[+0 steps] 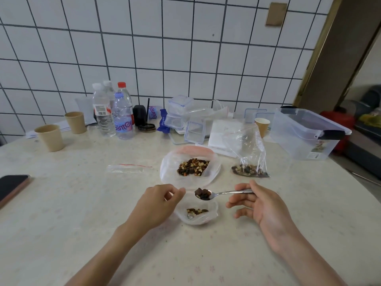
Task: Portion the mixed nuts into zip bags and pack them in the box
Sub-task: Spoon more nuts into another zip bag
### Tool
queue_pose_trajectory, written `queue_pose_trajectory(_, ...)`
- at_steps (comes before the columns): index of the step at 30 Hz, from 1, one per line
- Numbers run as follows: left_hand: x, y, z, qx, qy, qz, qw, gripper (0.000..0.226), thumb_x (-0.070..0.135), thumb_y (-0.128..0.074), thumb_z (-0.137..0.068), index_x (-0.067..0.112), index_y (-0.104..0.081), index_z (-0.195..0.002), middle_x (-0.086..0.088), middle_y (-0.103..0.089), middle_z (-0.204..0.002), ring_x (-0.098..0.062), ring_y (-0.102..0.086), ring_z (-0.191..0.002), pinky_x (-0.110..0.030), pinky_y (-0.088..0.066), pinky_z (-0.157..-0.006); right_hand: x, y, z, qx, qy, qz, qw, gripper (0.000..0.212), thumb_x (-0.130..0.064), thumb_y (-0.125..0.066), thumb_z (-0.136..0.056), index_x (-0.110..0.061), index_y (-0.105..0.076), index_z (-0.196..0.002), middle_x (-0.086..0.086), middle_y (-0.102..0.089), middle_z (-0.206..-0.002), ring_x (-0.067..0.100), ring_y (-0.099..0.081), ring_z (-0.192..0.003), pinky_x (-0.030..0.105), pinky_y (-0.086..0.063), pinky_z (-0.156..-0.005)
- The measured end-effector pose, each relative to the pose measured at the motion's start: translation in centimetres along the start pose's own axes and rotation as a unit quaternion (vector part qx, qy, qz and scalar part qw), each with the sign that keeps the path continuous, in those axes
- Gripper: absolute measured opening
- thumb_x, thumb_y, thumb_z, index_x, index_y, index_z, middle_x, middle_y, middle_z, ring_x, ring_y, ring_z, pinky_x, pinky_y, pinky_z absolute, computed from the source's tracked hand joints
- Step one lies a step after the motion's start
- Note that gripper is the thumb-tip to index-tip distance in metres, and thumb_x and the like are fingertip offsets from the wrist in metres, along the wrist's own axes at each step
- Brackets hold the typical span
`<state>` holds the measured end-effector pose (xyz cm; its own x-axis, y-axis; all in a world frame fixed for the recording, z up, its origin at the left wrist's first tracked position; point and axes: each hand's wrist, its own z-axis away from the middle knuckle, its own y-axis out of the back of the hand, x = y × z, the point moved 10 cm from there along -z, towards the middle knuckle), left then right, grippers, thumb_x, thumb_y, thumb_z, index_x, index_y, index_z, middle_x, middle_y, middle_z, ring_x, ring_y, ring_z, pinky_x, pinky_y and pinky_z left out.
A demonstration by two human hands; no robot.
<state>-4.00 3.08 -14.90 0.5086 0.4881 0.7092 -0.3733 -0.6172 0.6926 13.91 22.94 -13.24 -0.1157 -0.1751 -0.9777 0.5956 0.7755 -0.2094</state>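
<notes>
My right hand [254,205] holds a metal spoon [224,193] by its handle; the bowl carries a heap of mixed nuts and hovers over a small open zip bag [196,215]. My left hand [162,201] pinches that bag's rim at its left side, and a few nuts lie inside. Beyond it sits a large open bag [171,172] holding the main pile of mixed nuts [192,167]. To the right a filled zip bag [249,159] stands slumped on the table. An empty zip bag [128,168] lies flat to the left. The clear plastic box [305,133] stands at the far right.
Several water bottles [115,114], two paper cups [50,137], small clip-lid containers [181,116] and a white pack of bags [222,135] line the back by the tiled wall. A phone [11,186] lies at the left edge. Another paper cup [261,124] stands near the box.
</notes>
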Motion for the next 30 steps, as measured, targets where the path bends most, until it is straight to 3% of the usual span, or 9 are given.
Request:
queue_pose_trajectory(2, 0.1, -0.4, -0.1, -0.015, -0.006, 0.019, 1.0, 0.032, 0.053, -0.061, -0.097, 0.033, -0.068, -0.072, 0.025, -0.058, -0.055, 0.002, -0.053, -0.054, -0.014, -0.035, -0.054, 0.1, 0.0, 0.2, -0.003, 0.001, 0.007, 1.0, 0.042, -0.027, -0.041, -0.109, 0.006, -0.066, -0.104, 0.029, -0.071, -0.083, 0.041, -0.072, -0.078, 0.041, -0.054, -0.055)
queue_pose_trajectory(5, 0.4, -0.2, 0.0, -0.003, -0.023, 0.057, 0.998, 0.024, 0.044, -0.068, -0.096, 0.029, -0.074, -0.078, 0.021, -0.061, -0.057, 0.001, -0.052, -0.054, -0.013, -0.039, -0.056, 0.1, -0.4, 0.4, -0.018, 0.008, 0.019, 1.0, 0.042, -0.027, -0.041, -0.109, 0.006, -0.066, -0.103, 0.029, -0.071, -0.082, 0.041, -0.071, -0.078, 0.041, -0.054, -0.056)
queue_pose_trajectory(10, 1.2, 0.1, 0.4, 0.007, -0.051, 0.165, 0.985, 0.019, 0.039, -0.072, -0.094, 0.027, -0.078, -0.082, 0.008, -0.063, -0.061, -0.005, -0.052, -0.055, -0.029, -0.049, -0.058, -0.8, -2.2, 1.4, -0.082, 0.061, 0.095, 0.99, 0.045, -0.036, -0.044, -0.102, 0.002, -0.069, -0.1, 0.027, -0.072, -0.082, 0.036, -0.071, -0.08, 0.04, -0.056, -0.06)
queue_pose_trajectory(13, 1.7, 0.3, 0.6, 0.013, -0.076, 0.186, 0.979, 0.017, 0.039, -0.073, -0.094, 0.028, -0.079, -0.083, 0.01, -0.055, -0.056, -0.007, -0.044, -0.054, -0.028, -0.042, -0.056, -1.8, -3.9, 2.6, -0.133, 0.126, 0.199, 0.963, 0.038, -0.032, -0.043, -0.105, -0.011, -0.074, -0.102, 0.015, -0.075, -0.087, 0.028, -0.071, -0.086, 0.039, -0.057, -0.068)
queue_pose_trajectory(17, 2.1, 0.8, 0.7, 0.03, -0.105, 0.181, 0.977, 0.015, 0.038, -0.073, -0.094, 0.032, -0.08, -0.082, 0.013, -0.053, -0.055, -0.003, -0.04, -0.053, -0.016, -0.033, -0.053, -2.5, -5.6, 4.0, -0.175, 0.184, 0.337, 0.906, 0.032, -0.034, -0.041, -0.107, -0.029, -0.073, -0.108, -0.005, -0.076, -0.097, 0.014, -0.069, -0.091, 0.019, -0.05, -0.075)
queue_pose_trajectory(20, 2.0, 1.0, 0.8, 0.04, -0.113, 0.166, 0.979, 0.015, 0.038, -0.074, -0.094, 0.034, -0.08, -0.081, 0.011, -0.052, -0.054, -0.004, -0.039, -0.051, -0.014, -0.033, -0.053, -3.0, -6.5, 4.5, -0.194, 0.215, 0.386, 0.876, 0.032, -0.035, -0.041, -0.108, -0.029, -0.072, -0.109, -0.01, -0.074, -0.1, 0.009, -0.068, -0.095, 0.014, -0.044, -0.078)
queue_pose_trajectory(25, 2.0, 1.1, 0.8, 0.046, -0.109, 0.159, 0.98, 0.014, 0.037, -0.075, -0.093, 0.034, -0.08, -0.08, 0.013, -0.042, -0.049, -0.006, -0.034, -0.048, -0.015, -0.03, -0.051, -1.6, -7.1, 4.1, -0.205, 0.172, 0.354, 0.896, 0.035, -0.038, -0.039, -0.108, -0.028, -0.072, -0.102, -0.005, -0.075, -0.097, 0.023, -0.069, -0.094, 0.04, -0.051, -0.082)
queue_pose_trajectory(28, 1.9, 1.2, 0.8, 0.05, -0.107, 0.159, 0.98, 0.014, 0.037, -0.075, -0.093, 0.033, -0.08, -0.081, 0.012, -0.042, -0.048, -0.006, -0.034, -0.047, -0.013, -0.03, -0.05, -0.7, -7.9, 4.2, -0.224, 0.166, 0.348, 0.895, 0.035, -0.036, -0.039, -0.108, -0.026, -0.072, -0.1, -0.008, -0.075, -0.092, 0.018, -0.069, -0.094, 0.023, -0.049, -0.085)
queue_pose_trajectory(30, 1.8, 1.4, 0.8, 0.056, -0.105, 0.161, 0.98, 0.013, 0.037, -0.075, -0.093, 0.032, -0.081, -0.082, 0.013, -0.043, -0.048, -0.006, -0.035, -0.047, -0.013, -0.031, -0.05, -0.4, -8.3, 4.3, -0.231, 0.166, 0.353, 0.891, 0.036, -0.041, -0.039, -0.107, -0.03, -0.071, -0.098, -0.01, -0.074, -0.092, 0.018, -0.069, -0.093, 0.021, -0.048, -0.083)
